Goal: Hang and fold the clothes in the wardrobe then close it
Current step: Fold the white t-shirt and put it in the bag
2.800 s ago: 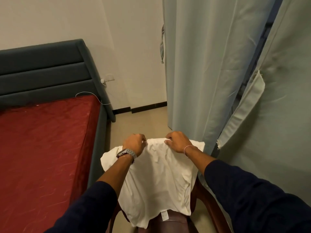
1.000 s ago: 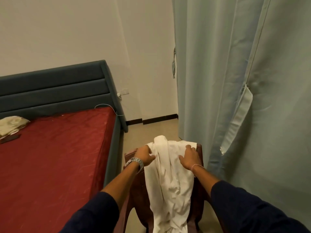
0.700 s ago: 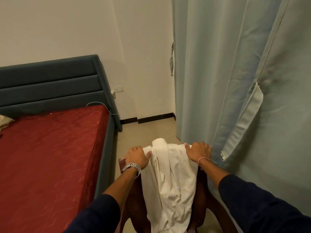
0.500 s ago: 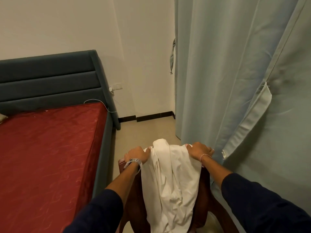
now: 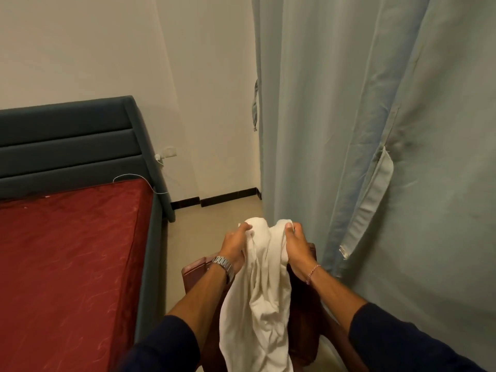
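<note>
A white garment [image 5: 261, 296] hangs bunched in a long drape over the back of a dark red-brown chair [image 5: 194, 272]. My left hand [image 5: 236, 245], with a metal watch on the wrist, grips the cloth's top left edge. My right hand [image 5: 296, 247], with a thin bracelet on the wrist, grips the top right edge. Both hands are close together, a little above the chair back. The grey-blue fabric wardrobe [image 5: 349, 130] stands just to the right, its front drawn closed.
A bed with a red mattress [image 5: 67, 264] and dark teal headboard [image 5: 69, 146] fills the left. Beige floor [image 5: 212, 218] runs between bed and wardrobe. A loose white flap [image 5: 373, 200] hangs on the wardrobe front. A wall socket with a white cable [image 5: 163, 154] sits near the headboard.
The spread white garment was gathered into a narrow bunch on the chair back. My hands moved inward from the chair's corners and now grip the cloth's top, raised slightly.
</note>
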